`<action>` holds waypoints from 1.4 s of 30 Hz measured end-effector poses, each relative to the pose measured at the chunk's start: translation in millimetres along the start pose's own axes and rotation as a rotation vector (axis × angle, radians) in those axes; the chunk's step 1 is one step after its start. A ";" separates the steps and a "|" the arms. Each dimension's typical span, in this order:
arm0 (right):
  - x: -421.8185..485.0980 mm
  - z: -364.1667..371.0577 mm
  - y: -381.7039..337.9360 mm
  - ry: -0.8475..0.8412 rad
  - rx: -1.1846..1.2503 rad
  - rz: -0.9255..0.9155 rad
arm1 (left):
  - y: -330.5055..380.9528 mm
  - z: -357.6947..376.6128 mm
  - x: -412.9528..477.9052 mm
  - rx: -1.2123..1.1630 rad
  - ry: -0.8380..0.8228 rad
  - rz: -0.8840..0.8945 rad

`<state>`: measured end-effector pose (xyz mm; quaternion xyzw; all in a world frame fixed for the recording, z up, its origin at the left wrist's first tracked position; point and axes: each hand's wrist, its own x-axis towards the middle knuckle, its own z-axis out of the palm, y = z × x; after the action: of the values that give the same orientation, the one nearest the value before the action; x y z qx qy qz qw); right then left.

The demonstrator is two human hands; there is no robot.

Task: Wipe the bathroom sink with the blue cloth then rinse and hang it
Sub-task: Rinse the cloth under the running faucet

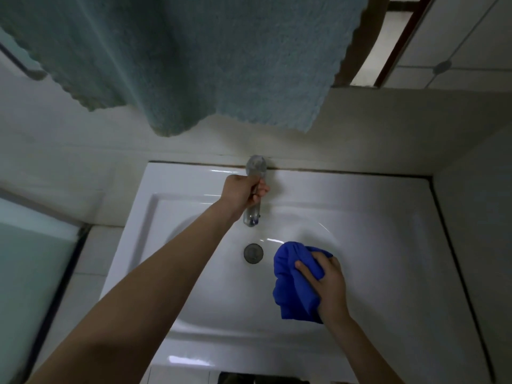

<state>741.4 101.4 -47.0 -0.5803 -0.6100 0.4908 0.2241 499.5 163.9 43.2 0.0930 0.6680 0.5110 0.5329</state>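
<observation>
A white bathroom sink (pixel 374 217) fills the middle of the head view, with a round metal drain (pixel 253 253) in its bowl. My left hand (pixel 243 191) grips the chrome tap (pixel 252 214) at the sink's back rim; its spout points down over the bowl. No water is visible. My right hand (pixel 328 285) holds the bunched blue cloth (pixel 293 284) inside the bowl, right of the drain, with fingers curled into its folds.
A pale teal towel (pixel 180 59) hangs from above the sink and covers the upper view. A frosted glass panel (pixel 30 267) stands at the left. White tiled walls enclose the sink at the back and right.
</observation>
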 end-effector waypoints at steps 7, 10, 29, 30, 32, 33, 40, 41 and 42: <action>8.5 5.5 -0.1 -0.025 -0.068 -0.028 | 26.3 9.6 9.9 -0.063 0.022 -0.035; 11.7 10.7 0.3 -0.032 -0.096 -0.027 | 32.1 6.9 5.8 -0.038 -0.040 -0.050; 66.2 152.9 2.4 -0.030 -0.091 -0.040 | -157.5 -90.4 28.2 0.136 -0.046 -0.192; 68.8 156.1 6.2 -0.037 -0.018 0.000 | -159.1 -91.2 30.2 0.115 -0.023 -0.165; 69.7 156.8 11.1 -0.048 0.088 0.071 | -161.8 -90.6 32.2 0.125 -0.032 -0.116; 68.1 155.4 14.1 -0.039 0.106 0.067 | -163.4 -87.5 32.3 0.146 -0.050 -0.117; 58.9 128.9 34.0 -0.093 0.202 0.159 | -178.0 -66.0 36.4 0.019 -0.114 -0.168; 58.9 125.2 33.9 -0.120 0.330 0.243 | -177.9 -65.2 35.2 -0.042 -0.130 -0.172; 58.1 124.2 33.2 -0.160 0.455 0.329 | -177.5 -64.8 33.4 -0.085 -0.144 -0.183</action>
<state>639.8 108.2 -144.6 -0.5655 -0.3978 0.6890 0.2172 508.0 66.8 -122.1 0.0454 0.6116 0.4800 0.6273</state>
